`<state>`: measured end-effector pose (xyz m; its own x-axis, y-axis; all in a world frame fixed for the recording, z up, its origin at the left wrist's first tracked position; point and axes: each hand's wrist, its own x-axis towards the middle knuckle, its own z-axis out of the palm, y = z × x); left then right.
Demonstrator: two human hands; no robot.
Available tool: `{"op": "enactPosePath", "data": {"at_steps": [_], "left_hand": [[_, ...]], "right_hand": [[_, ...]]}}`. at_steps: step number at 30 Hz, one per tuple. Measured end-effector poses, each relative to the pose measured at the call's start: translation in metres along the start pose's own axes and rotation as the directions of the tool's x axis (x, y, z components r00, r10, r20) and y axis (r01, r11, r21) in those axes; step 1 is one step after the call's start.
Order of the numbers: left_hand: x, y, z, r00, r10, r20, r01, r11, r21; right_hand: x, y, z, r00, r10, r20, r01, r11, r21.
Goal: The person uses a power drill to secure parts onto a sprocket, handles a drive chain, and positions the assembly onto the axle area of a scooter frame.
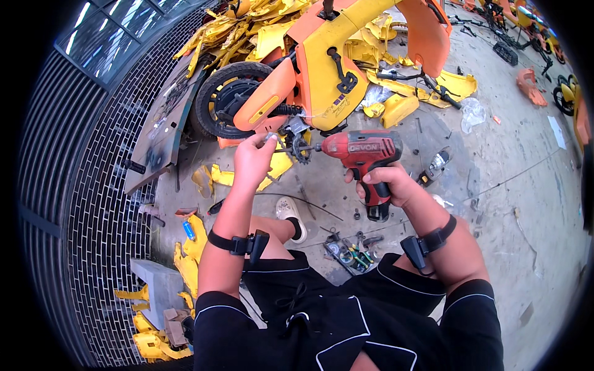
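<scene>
My right hand (391,182) grips a red-and-black cordless power driver (362,145) by its handle, the nose pointing left. A toothed sprocket (300,149) with a shaft is at the driver's tip; how they are joined is too small to tell. My left hand (253,157) is closed in a pinch on a small silvery piece (270,137) just left of the sprocket. Beyond both hands stands a yellow-and-orange bike frame (331,83) with a black rear wheel (213,102).
A pile of yellow panels (216,31) fills the back. A grimy board (148,167) lies at left beside a brick wall (105,247). Hand tools (352,253) lie on the floor between my legs. Another power tool (436,166) is at right, and more bikes (557,93) stand farther right.
</scene>
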<state>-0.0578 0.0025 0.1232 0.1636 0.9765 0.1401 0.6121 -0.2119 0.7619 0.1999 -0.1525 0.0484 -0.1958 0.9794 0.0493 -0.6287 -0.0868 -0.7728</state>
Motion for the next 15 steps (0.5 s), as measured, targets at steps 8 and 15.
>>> {"op": "enactPosePath", "data": {"at_steps": [8,15], "left_hand": [[0.017,0.002,0.018,0.989,0.147,0.025,-0.147,0.989,0.005],[0.019,0.008,0.013,0.991,0.031,0.134,-0.037,0.998,0.042]], "right_hand": [[0.018,0.015,0.013,1.0,0.025,-0.014,-0.025,1.0,-0.013],[0.028,0.025,0.012,1.0,0.025,-0.004,-0.025,1.0,0.007]]}}
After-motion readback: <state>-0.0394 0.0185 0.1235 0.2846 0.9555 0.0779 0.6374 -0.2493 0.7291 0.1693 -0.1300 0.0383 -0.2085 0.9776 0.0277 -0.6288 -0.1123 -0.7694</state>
